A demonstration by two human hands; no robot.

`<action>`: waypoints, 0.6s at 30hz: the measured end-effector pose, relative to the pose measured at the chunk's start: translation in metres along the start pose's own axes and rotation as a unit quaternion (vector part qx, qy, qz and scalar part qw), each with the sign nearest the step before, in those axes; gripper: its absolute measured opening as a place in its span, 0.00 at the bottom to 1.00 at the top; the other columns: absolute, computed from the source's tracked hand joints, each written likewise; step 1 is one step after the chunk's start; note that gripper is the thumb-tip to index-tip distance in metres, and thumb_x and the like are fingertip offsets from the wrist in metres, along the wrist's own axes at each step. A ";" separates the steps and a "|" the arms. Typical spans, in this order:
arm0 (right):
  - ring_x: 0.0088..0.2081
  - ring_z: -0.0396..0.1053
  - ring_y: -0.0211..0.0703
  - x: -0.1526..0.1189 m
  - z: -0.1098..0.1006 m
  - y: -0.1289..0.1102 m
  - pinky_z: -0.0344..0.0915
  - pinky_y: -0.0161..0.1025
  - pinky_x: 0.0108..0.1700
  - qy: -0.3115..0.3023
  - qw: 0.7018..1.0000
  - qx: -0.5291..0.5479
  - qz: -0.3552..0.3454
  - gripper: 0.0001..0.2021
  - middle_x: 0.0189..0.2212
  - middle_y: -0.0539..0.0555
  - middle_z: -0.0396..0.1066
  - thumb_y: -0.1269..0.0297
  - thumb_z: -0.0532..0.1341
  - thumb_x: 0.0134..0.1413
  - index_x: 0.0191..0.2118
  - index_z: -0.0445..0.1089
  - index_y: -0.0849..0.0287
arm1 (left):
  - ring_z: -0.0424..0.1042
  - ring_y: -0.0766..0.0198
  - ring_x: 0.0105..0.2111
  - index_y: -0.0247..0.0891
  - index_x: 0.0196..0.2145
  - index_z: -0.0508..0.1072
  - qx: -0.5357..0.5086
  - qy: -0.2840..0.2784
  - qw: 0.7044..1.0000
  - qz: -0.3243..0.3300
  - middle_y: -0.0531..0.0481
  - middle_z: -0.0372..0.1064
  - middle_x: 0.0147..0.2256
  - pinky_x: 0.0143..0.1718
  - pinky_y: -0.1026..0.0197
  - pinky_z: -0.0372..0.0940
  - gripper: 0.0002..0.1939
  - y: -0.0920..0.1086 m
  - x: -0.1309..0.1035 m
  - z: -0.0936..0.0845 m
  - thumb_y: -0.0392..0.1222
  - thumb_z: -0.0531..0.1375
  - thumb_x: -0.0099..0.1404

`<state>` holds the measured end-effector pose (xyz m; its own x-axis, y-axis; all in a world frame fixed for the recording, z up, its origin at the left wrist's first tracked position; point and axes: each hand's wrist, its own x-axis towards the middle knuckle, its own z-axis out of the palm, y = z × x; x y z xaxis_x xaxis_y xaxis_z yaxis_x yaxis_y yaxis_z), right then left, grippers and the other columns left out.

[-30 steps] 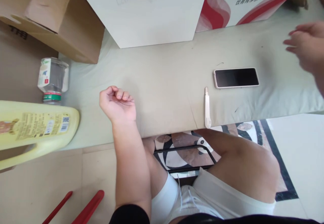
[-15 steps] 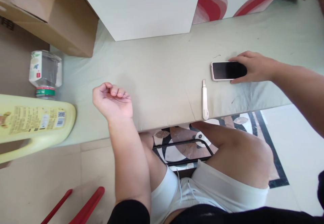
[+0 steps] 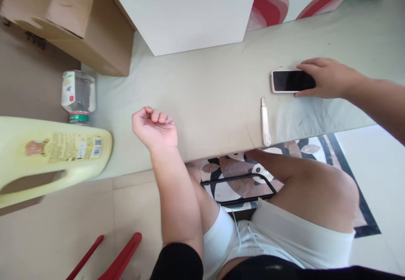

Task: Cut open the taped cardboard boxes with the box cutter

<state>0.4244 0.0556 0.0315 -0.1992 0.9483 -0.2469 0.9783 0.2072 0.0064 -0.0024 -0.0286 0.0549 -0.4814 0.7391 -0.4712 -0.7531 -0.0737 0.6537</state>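
Observation:
My right hand (image 3: 329, 77) grips a smartphone (image 3: 289, 81) at its right end, thumb and fingers along its two long edges. The phone has a dark screen and a pale rim, and lies face up on the cloth-covered table. Just left of it and nearer the edge lies a white utility knife (image 3: 265, 123), a short bit of blade showing at its far end; neither hand touches it. Palm up, my left hand (image 3: 155, 128) rests at the table's near side with fingers loosely curled and nothing in it.
A yellow jug (image 3: 76, 145) and a clear bottle with a green cap (image 3: 79, 94) lie at the left. Behind them stands a cardboard box (image 3: 107, 31). A white box (image 3: 193, 14) and a red-and-white carton (image 3: 294, 1) line the back. Red bars (image 3: 123, 254) show below.
The whole view has shifted, so things appear farther right. My right hand has slid the phone slightly away from me, toward the boxes. My left hand keeps its pose.

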 end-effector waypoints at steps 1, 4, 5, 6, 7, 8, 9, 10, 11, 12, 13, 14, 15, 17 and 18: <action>0.68 0.55 0.65 0.000 0.003 -0.006 0.57 0.54 0.66 0.035 0.999 0.011 -0.013 0.36 0.66 0.73 0.57 0.58 0.67 0.58 0.68 0.59 0.67 | 0.50 0.75 0.12 0.38 0.24 0.58 -0.005 0.001 1.000 -0.004 0.60 0.46 0.14 0.16 0.70 0.46 0.08 0.003 0.000 -0.002 0.37 0.49 0.62; 0.60 0.65 0.68 0.007 0.012 -0.041 0.64 0.61 0.57 0.115 0.986 0.071 -0.098 0.30 0.58 0.75 0.66 0.52 0.63 0.60 0.61 0.68 0.67 | 0.51 0.75 0.12 0.38 0.24 0.58 -0.016 -0.003 1.000 -0.009 0.60 0.46 0.14 0.16 0.70 0.46 0.09 0.010 0.000 -0.007 0.37 0.49 0.62; 0.58 0.67 0.68 0.011 0.013 -0.060 0.65 0.62 0.56 0.123 0.981 0.085 -0.126 0.29 0.56 0.76 0.68 0.51 0.62 0.59 0.60 0.69 0.67 | 0.51 0.75 0.12 0.38 0.24 0.58 -0.020 -0.005 1.000 -0.005 0.60 0.46 0.14 0.16 0.70 0.46 0.08 0.012 0.001 -0.008 0.36 0.49 0.62; 0.57 0.68 0.66 0.017 0.014 -0.082 0.66 0.61 0.57 0.118 0.977 0.092 -0.150 0.30 0.56 0.74 0.68 0.50 0.62 0.59 0.60 0.69 0.66 | 0.51 0.75 0.12 0.38 0.24 0.58 -0.023 -0.007 1.000 -0.001 0.60 0.46 0.14 0.16 0.70 0.46 0.08 0.014 0.002 -0.010 0.36 0.50 0.61; 0.58 0.68 0.64 0.023 0.013 -0.108 0.67 0.59 0.59 0.113 0.973 0.097 -0.176 0.30 0.58 0.71 0.67 0.52 0.63 0.58 0.62 0.67 0.64 | 0.51 0.75 0.12 0.38 0.24 0.58 -0.026 -0.008 1.000 0.001 0.60 0.46 0.14 0.16 0.70 0.46 0.08 0.016 0.002 -0.011 0.36 0.50 0.61; 0.61 0.66 0.61 0.030 0.010 -0.136 0.66 0.57 0.61 0.110 0.968 0.101 -0.202 0.30 0.61 0.67 0.65 0.54 0.62 0.58 0.64 0.65 0.60 | 0.51 0.75 0.12 0.38 0.24 0.58 -0.029 -0.008 1.000 0.002 0.60 0.46 0.15 0.16 0.70 0.45 0.07 0.017 0.003 -0.012 0.35 0.50 0.61; 0.63 0.65 0.59 0.038 0.007 -0.166 0.66 0.56 0.63 0.108 0.960 0.109 -0.232 0.29 0.62 0.64 0.64 0.57 0.61 0.58 0.64 0.63 0.58 | 0.51 0.75 0.12 0.38 0.24 0.58 -0.032 -0.007 0.999 0.001 0.60 0.46 0.15 0.16 0.70 0.46 0.07 0.018 0.004 -0.012 0.35 0.50 0.60; 0.64 0.64 0.59 0.047 0.001 -0.198 0.66 0.58 0.63 0.103 0.950 0.129 -0.266 0.30 0.63 0.64 0.63 0.61 0.61 0.57 0.65 0.62 0.60 | 0.50 0.75 0.12 0.38 0.25 0.58 -0.034 -0.005 0.999 -0.001 0.60 0.46 0.15 0.16 0.70 0.46 0.07 0.020 0.004 -0.013 0.35 0.50 0.61; 0.64 0.64 0.59 0.057 -0.005 -0.231 0.67 0.58 0.63 0.095 0.942 0.142 -0.288 0.30 0.64 0.64 0.61 0.64 0.60 0.57 0.65 0.60 0.61 | 0.50 0.75 0.12 0.38 0.25 0.57 -0.035 -0.002 0.999 -0.002 0.60 0.46 0.15 0.16 0.70 0.46 0.07 0.021 0.005 -0.013 0.35 0.49 0.61; 0.65 0.63 0.57 0.068 -0.013 -0.264 0.67 0.56 0.64 0.097 0.936 0.150 -0.303 0.30 0.65 0.63 0.59 0.67 0.59 0.56 0.65 0.59 0.60 | 0.50 0.75 0.12 0.38 0.25 0.57 -0.035 0.001 0.999 -0.003 0.60 0.45 0.15 0.16 0.70 0.46 0.07 0.022 0.005 -0.013 0.35 0.49 0.61; 0.65 0.63 0.54 0.081 -0.021 -0.296 0.67 0.55 0.65 0.100 0.931 0.160 -0.313 0.30 0.66 0.60 0.58 0.68 0.58 0.56 0.65 0.58 0.58 | 0.49 0.75 0.13 0.38 0.25 0.57 -0.035 0.005 0.999 -0.004 0.60 0.45 0.15 0.17 0.70 0.46 0.08 0.024 0.004 -0.013 0.35 0.49 0.62; 0.66 0.62 0.53 0.095 -0.028 -0.328 0.67 0.53 0.66 0.111 0.925 0.172 -0.321 0.29 0.68 0.58 0.55 0.69 0.58 0.55 0.64 0.58 0.56 | 0.49 0.75 0.13 0.38 0.25 0.56 -0.034 0.008 0.999 -0.005 0.60 0.44 0.15 0.17 0.70 0.46 0.08 0.025 0.004 -0.013 0.35 0.49 0.62; 0.68 0.60 0.51 0.110 -0.036 -0.357 0.66 0.51 0.68 0.125 0.918 0.184 -0.329 0.29 0.71 0.55 0.51 0.69 0.59 0.53 0.62 0.59 0.54 | 0.48 0.75 0.13 0.38 0.25 0.56 -0.034 0.010 0.999 -0.005 0.60 0.44 0.16 0.17 0.70 0.46 0.08 0.026 0.004 -0.013 0.36 0.49 0.63; 0.69 0.58 0.49 0.143 -0.048 -0.411 0.68 0.52 0.68 0.150 0.905 0.219 -0.332 0.29 0.72 0.49 0.47 0.72 0.62 0.47 0.57 0.60 0.53 | 0.48 0.74 0.14 0.38 0.25 0.56 -0.035 0.010 0.999 -0.009 0.60 0.43 0.16 0.17 0.70 0.47 0.08 0.029 0.005 -0.015 0.36 0.48 0.63; 0.70 0.56 0.50 0.159 -0.054 -0.434 0.70 0.55 0.67 0.182 0.889 0.247 -0.340 0.27 0.72 0.46 0.48 0.72 0.62 0.46 0.54 0.60 0.53 | 0.48 0.74 0.14 0.38 0.26 0.56 -0.036 0.009 0.999 -0.009 0.59 0.43 0.17 0.17 0.69 0.47 0.08 0.031 0.006 -0.016 0.36 0.49 0.63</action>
<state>-0.0351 0.1295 0.0415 -0.6709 0.6782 0.2998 0.5133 0.7165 -0.4724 -0.0360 -0.0376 0.0628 -0.4747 0.7289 -0.4933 -0.7918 -0.1089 0.6010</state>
